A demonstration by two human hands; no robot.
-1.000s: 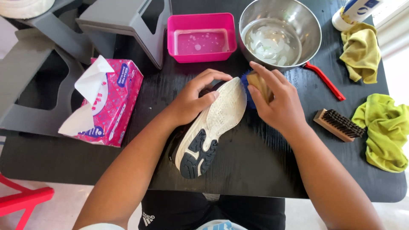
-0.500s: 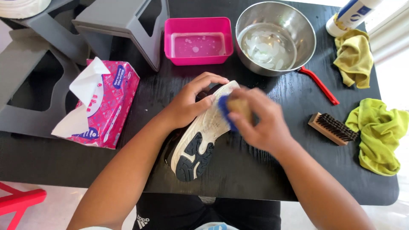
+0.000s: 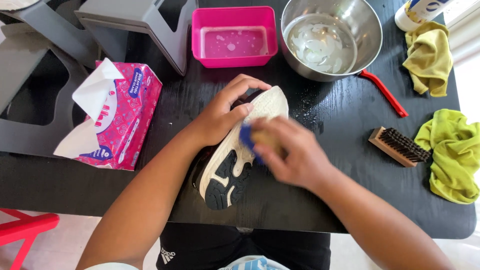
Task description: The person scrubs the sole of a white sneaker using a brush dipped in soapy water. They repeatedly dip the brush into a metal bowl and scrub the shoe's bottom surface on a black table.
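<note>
shoe: white-soled sneaker with black heel tread (image 3: 235, 160) is lying sole-up at the middle of the black wooden table (image 3: 325, 200), toe pointing far-right, heel near-left.
left hand: left hand (image 3: 222, 112) is gripping the shoe's far-left side near the toe, fingers curling over the sole edge, pinning it down.
right hand: right hand (image 3: 295, 152) is closing around a blue-and-tan scrubbing sponge (image 3: 252, 138) and pressing it on the mid-sole; hand is motion-blurred.
far side: pink rectangular plastic tub of soapy water (image 3: 234, 36) is sitting far of the shoe; round steel bowl of sudsy water (image 3: 331, 40) is standing just right of it.
right side: red-handled brush (image 3: 384, 92) is poking out from the bowl's near rim; wooden block brush with dark bristles (image 3: 399, 146) is lying well right of the shoe; green cloth (image 3: 450, 155) is bunching just right of that; yellow cloth (image 3: 427, 57) is lying far-right.
left side: pink soft pack of tissues (image 3: 115, 117) is resting left of the shoe, one white sheet sticking up.
</note>
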